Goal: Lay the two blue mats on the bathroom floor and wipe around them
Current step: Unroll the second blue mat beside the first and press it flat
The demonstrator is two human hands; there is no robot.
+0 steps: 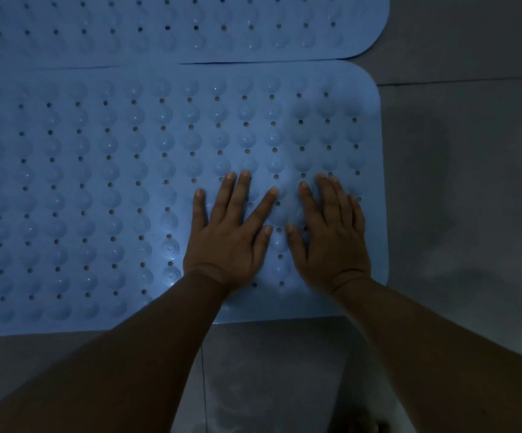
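Two blue rubber mats with bumps and small holes lie flat on the grey floor, side by side. The near mat (pixel 97 198) fills the middle of the view. The far mat (pixel 191 26) lies beyond it, its long edge meeting the near mat's edge. My left hand (pixel 231 232) presses flat on the near mat's right part, fingers spread and straight. My right hand (pixel 331 235) presses flat beside it, close to the mat's right edge, fingers straight. Neither hand holds anything.
Grey floor tiles (pixel 456 182) lie bare to the right of both mats, with a grout line running across. More grey floor (pixel 269 370) shows below the near mat's front edge between my forearms. The light is dim.
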